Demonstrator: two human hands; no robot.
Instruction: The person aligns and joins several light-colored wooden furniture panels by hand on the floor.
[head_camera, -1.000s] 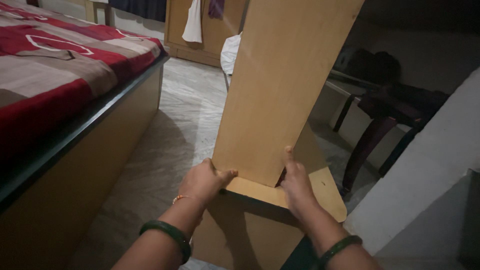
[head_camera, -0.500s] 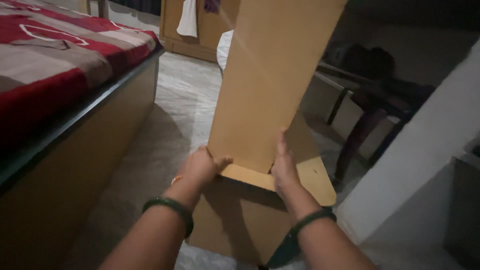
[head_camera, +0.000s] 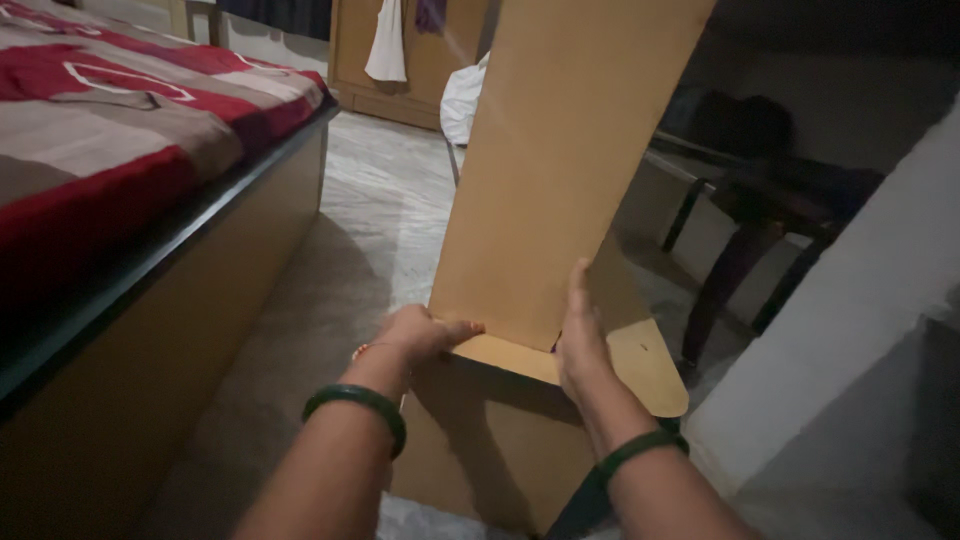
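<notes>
The left hand (head_camera: 420, 335) was curled around the lower left corner of a tall wooden board (head_camera: 560, 170), its fingers hooked over the bottom edge and its thumb lying along the front. The right hand (head_camera: 580, 335) was laid flat and open against the board's lower right edge, fingers straight and pointing up, pressing on the side rather than wrapping it. A green bangle (head_camera: 355, 405) circled the left wrist, with a thin orange thread just above it, and a second green bangle (head_camera: 640, 450) sat on the right wrist.

The board stood almost upright, tilted slightly away to the right, its top running out of view. Its bottom edge rested on, or just over, the top of a low wooden piece (head_camera: 560, 385) with a rounded corner on the right; whether the two were joined could not be told. The front panel (head_camera: 490, 450) of that lower piece dropped in shadow toward the floor.

To the left stood a bed (head_camera: 150, 300) with a plain wooden side and a dark rail, covered by a red, grey and white blanket (head_camera: 110, 120). A pale tiled floor (head_camera: 380, 200) ran between the bed and the board. Beyond, a wooden cupboard (head_camera: 420, 60) had a white cloth (head_camera: 385, 45) hanging on it. To the right stood a dark chair (head_camera: 760, 240), and beside it a white wall (head_camera: 850, 330).
</notes>
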